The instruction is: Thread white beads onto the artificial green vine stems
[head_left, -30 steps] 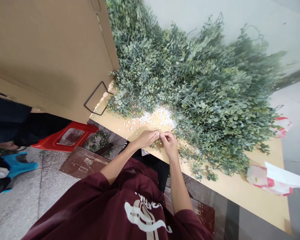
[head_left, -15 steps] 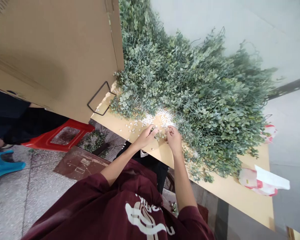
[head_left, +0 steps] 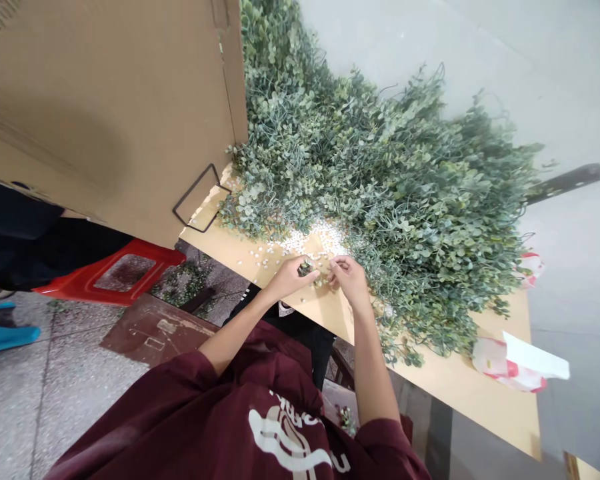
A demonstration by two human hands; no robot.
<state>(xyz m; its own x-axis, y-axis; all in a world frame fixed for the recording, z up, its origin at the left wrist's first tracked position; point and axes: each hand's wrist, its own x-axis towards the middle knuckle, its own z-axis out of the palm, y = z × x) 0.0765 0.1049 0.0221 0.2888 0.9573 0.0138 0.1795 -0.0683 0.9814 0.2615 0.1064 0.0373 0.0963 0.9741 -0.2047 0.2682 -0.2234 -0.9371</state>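
Observation:
My left hand (head_left: 289,278) is closed around a small green leafy sprig (head_left: 305,268), low over the front of the table. To its right, my right hand (head_left: 351,279) has thumb and fingers pinched together; whatever is between them is too small to make out. A short gap separates the two hands. Many small white button-like pieces (head_left: 325,237) are scattered on the tabletop just beyond my fingers. A big heap of artificial green foliage (head_left: 380,180) rises behind them and along the right.
A large cardboard box (head_left: 115,120) stands on the left, near a bent dark wire frame (head_left: 203,198). Red (head_left: 107,277) and blue stools (head_left: 10,330) are on the floor, beside a person's dark clothing. A red-and-white bag (head_left: 510,367) lies on the wooden table (head_left: 500,417).
Both hands sit slightly lower in the picture, and the view has shifted a little. The left hand still keeps the sprig; the right fingers stay pinched.

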